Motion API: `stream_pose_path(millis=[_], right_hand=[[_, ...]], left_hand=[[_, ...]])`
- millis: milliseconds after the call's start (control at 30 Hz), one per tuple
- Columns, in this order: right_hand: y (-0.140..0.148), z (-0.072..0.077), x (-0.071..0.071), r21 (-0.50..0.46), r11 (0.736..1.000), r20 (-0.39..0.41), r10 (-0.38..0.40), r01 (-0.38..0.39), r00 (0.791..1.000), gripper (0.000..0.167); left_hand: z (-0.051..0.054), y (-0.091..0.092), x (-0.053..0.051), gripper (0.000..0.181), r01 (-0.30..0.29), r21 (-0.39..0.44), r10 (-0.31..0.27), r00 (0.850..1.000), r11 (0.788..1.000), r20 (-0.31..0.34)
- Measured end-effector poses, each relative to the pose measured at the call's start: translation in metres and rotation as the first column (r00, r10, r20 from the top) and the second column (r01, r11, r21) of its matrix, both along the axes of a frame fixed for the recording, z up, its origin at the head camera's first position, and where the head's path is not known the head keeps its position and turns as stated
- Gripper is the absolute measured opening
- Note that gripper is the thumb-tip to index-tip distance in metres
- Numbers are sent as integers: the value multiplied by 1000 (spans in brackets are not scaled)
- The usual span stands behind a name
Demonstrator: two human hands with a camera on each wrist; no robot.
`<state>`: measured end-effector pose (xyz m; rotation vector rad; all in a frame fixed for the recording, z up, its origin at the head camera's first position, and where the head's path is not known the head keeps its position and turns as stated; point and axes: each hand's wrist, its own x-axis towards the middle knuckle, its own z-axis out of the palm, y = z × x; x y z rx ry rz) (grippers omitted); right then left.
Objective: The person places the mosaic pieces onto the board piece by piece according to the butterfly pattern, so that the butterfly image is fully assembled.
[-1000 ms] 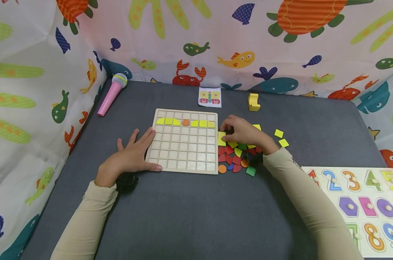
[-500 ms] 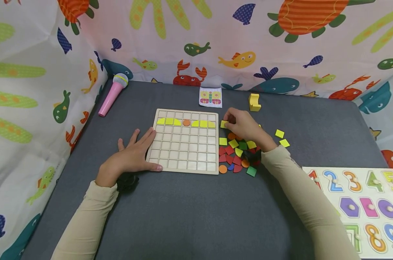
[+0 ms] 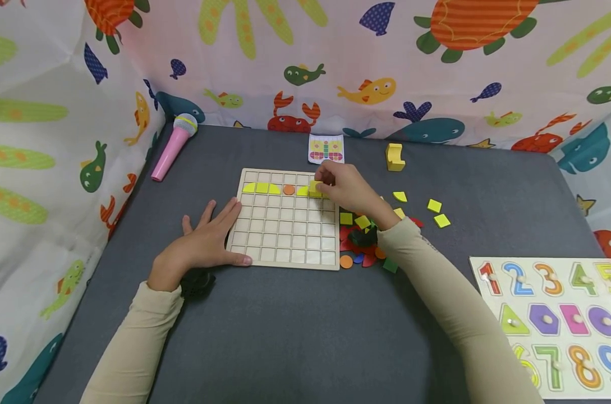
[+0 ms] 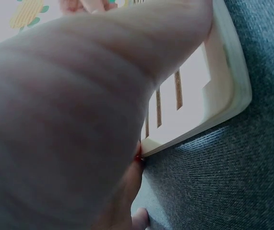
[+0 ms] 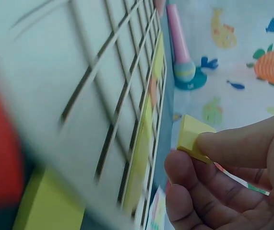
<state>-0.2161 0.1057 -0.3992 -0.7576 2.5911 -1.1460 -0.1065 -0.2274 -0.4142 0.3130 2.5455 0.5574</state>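
A wooden grid board [image 3: 285, 224] lies on the dark table, its second row holding yellow pieces [image 3: 262, 188] and an orange disc [image 3: 289, 190]. My left hand [image 3: 204, 241] rests with spread fingers on the board's left edge; in the left wrist view the board's corner [image 4: 223, 103] shows beside that hand [image 4: 127, 196]. Above the right part of that row, my right hand [image 3: 347, 188] pinches a yellow square [image 3: 314, 189]. The right wrist view shows this square [image 5: 190, 136] between thumb and fingers of the hand [image 5: 232, 177], raised off the board [image 5: 45, 91].
Loose coloured pieces [image 3: 346, 262] lie right of the board, partly under the right wrist. A butterfly card [image 3: 326, 148] and a yellow block [image 3: 394, 157] stand behind. A pink microphone [image 3: 171, 150] lies at the back left, a number puzzle [image 3: 557, 331] at the right.
My right hand has moved left from the loose pieces to over the board, carrying a yellow square. The left hand has stayed on the board's edge.
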Motion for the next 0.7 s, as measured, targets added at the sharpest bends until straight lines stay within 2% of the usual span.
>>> stream_pose_path(millis=[233, 467, 700], right_hand=[[-40, -2, 0, -14, 997, -44, 78, -78, 996, 6], [-76, -2, 0, -21, 992, -58, 122, -124, 991, 5], [-106, -3, -2, -30, 986, -82, 162, -165, 983, 5]], left_hand=[[-1, 0, -1, 133, 1, 10, -1, 1000, 1000, -2], [-2, 0, -1, 128, -30, 17, 30, 1000, 999, -3], [-1, 0, -2, 128, -31, 16, 31, 999, 999, -9]])
